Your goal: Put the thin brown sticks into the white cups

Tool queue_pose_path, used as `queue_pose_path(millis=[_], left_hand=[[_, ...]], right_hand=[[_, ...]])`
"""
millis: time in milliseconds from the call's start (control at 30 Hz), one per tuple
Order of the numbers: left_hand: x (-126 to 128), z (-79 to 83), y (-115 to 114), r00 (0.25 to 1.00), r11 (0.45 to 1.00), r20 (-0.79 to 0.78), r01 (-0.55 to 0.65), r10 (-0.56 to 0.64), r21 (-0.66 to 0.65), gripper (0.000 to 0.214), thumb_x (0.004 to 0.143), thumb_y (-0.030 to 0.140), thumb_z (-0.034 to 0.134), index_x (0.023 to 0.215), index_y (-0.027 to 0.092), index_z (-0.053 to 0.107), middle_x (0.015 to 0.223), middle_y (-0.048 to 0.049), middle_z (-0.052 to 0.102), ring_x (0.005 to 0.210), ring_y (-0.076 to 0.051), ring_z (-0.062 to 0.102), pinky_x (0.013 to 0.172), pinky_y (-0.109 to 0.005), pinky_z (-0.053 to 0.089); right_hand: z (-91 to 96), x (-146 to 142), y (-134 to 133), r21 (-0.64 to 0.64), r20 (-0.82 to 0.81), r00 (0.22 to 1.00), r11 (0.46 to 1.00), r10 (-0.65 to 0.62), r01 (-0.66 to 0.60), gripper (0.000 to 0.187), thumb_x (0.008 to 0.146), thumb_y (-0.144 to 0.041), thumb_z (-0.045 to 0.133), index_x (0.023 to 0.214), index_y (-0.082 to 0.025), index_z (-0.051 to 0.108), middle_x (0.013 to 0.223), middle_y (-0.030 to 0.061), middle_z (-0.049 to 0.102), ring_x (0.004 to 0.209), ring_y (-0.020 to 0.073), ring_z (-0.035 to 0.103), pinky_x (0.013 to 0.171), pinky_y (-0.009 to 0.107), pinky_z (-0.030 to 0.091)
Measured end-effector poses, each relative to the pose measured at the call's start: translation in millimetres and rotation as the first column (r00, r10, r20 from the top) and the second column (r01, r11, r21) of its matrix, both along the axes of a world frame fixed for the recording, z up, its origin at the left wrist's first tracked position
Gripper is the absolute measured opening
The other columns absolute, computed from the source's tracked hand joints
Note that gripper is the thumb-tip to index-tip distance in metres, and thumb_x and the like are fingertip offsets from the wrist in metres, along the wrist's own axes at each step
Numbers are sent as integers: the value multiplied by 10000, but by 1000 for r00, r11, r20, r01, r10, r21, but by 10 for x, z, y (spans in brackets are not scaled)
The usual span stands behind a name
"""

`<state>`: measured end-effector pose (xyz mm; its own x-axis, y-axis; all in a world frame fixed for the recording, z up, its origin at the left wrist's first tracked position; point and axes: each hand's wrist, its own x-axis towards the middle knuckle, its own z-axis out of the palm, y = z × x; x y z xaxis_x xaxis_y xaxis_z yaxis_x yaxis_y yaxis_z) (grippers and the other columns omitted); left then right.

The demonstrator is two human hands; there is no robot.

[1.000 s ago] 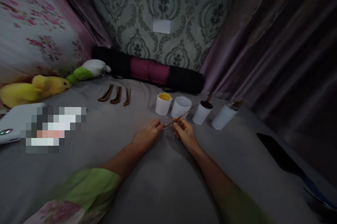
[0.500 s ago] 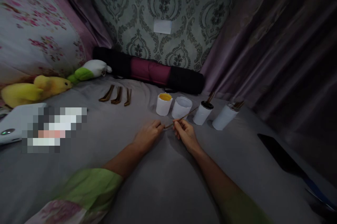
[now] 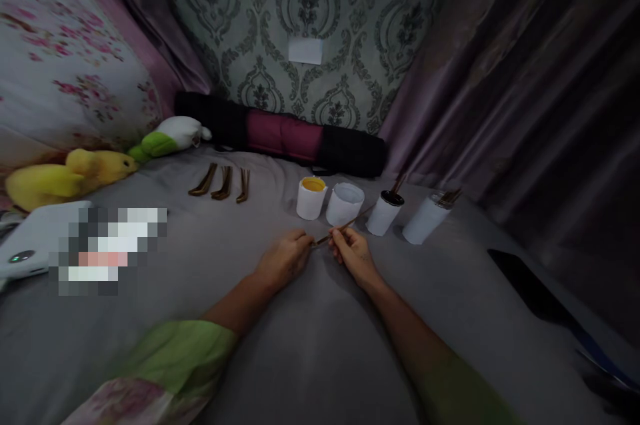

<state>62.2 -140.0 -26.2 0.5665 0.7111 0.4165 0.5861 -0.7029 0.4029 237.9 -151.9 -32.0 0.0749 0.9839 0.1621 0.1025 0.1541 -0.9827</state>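
Note:
My left hand (image 3: 289,256) and my right hand (image 3: 353,254) are close together over the grey sheet, both closed on one thin brown stick (image 3: 324,239). The left fingers pinch its lower end; the right fingers grip it further along, and its tip rises toward the upper right. Just beyond the hands stand a white-wrapped container with a yellow inside (image 3: 310,204) and a wider white container (image 3: 345,206). To their right are a white-wrapped container with a dark top (image 3: 384,218) and sticks in it, and a taller pale container (image 3: 425,222) also holding sticks.
Three bundles of bent brown sticks (image 3: 221,184) lie left of the containers. At the left are a yellow plush toy (image 3: 75,175), a white-and-green plush (image 3: 173,135) and a pale device (image 3: 40,238). A black-and-maroon roll (image 3: 285,135) lies by the wall. A dark flat object (image 3: 525,285) is at right.
Both hands stay nearly in place on the stick. My left hand has turned slightly, and its blur has gone. The view has shifted a little.

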Motion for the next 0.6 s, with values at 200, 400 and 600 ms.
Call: queue_pose_path(millis=[200, 400, 600], left_hand=[[51, 34, 2, 997, 995, 72, 4, 3, -101, 252, 843, 196, 362, 945, 182, 592, 857, -54, 557, 810, -142, 532, 727, -255, 419], [99, 22, 24, 988, 975, 151, 28, 6, -222, 236, 822, 201, 389, 923, 164, 599, 847, -58, 583, 790, -149, 543, 719, -271, 416], [165, -39, 53, 955, 894, 284, 47, 91, -445, 231, 767, 181, 439, 888, 147, 632, 857, -61, 628, 812, -160, 548, 763, -288, 405]], right_hand=[[43, 1, -18, -39, -20, 999, 998, -40, 39, 361, 756, -471, 500, 885, -137, 545, 644, -10, 525, 439, 52, 420, 355, 167, 311], [60, 3, -4, -87, -52, 996, 994, -69, 65, 372, 717, -490, 517, 865, -150, 550, 620, -24, 530, 430, 52, 421, 348, 162, 306], [106, 34, -2, -111, -65, 997, 993, -32, 25, 350, 715, -469, 522, 857, -150, 544, 617, -34, 519, 430, 46, 423, 349, 153, 304]])
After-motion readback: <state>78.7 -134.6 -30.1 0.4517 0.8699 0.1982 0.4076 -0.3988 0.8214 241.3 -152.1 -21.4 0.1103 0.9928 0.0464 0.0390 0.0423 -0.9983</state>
